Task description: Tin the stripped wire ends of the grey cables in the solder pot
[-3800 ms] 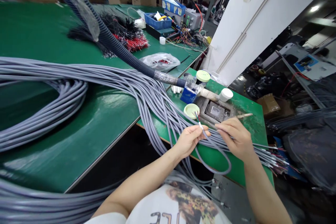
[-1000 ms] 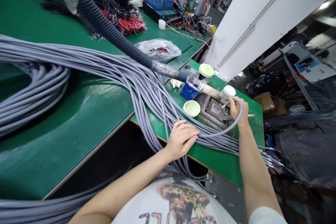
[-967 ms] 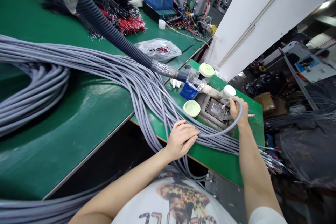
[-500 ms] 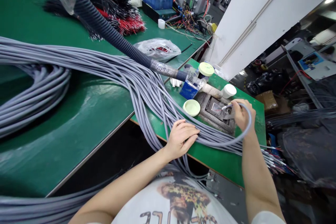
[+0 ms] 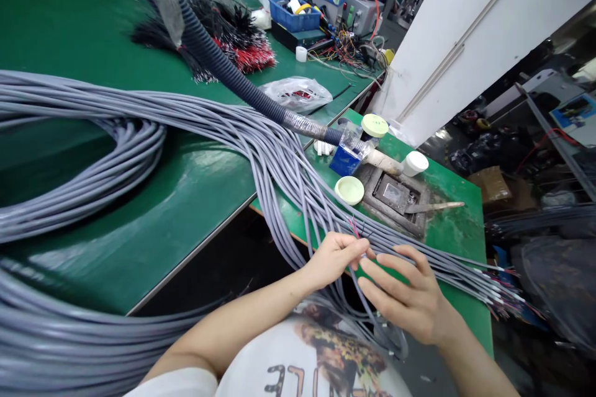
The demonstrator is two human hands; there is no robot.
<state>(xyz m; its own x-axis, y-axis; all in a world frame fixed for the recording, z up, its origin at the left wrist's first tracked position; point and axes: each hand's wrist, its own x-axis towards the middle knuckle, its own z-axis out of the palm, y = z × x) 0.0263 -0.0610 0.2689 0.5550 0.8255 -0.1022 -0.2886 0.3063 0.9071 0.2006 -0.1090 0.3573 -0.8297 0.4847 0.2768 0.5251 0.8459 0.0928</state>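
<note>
"Report on the left hand first. What is its condition?"

"My left hand (image 5: 333, 260) is clamped, thumb against forefinger, on the stripped cable end (image 5: 356, 228). The grip falls just below the bare wires."

"And where does the cable end lie relative to that hand?"

"It projects past my fingertips, on the far side of the hand, pointing up and away from me. The wires fan out, red and dark ones visible. My fingers cover most of the jacket at the grip."

"Condition of the right hand?"

"My right hand (image 5: 412, 298) has its fingers spread apart and slightly bent, the tips directed at my left fingertips and just beside them. I cannot tell whether any tip touches the cable."

"Surroundings of the work?"

"In view, the wires stand out against the grey cable bundle (image 5: 274, 142), which runs from the left, across both tables, beyond my hands. Past the bundle, on the small green table (image 5: 467, 229), sits a grimy solder pot (image 5: 393, 195), well apart from the cable end. A scraper (image 5: 437, 206) lies with its blade over the pot's edge and its handle toward the right."

"Containers?"

"A pale green dish (image 5: 349, 190) beside the pot, on its left; a white cup (image 5: 415, 163) near its far side."
</note>
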